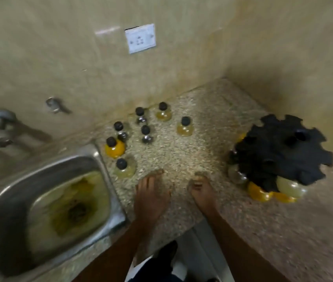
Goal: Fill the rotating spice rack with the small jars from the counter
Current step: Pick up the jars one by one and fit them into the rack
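Several small round jars with black caps stand on the speckled counter point(182, 151) near the back wall, among them a bright yellow jar point(115, 148), a pale jar point(125, 169) and an amber jar point(185, 129). The black rotating spice rack point(279, 149) stands at the right and holds a few jars low down, including an orange jar point(258, 193). My left hand point(151, 197) lies flat on the counter, fingers together, holding nothing. My right hand point(201, 192) rests beside it, also empty. Both hands sit between the loose jars and the rack. The frame is blurred.
A steel sink point(49, 200) with a stained basin is sunk into the counter at the left, with a tap point(2, 119) above it. A white wall socket point(140, 38) sits on the tiled back wall. A side wall closes the corner behind the rack.
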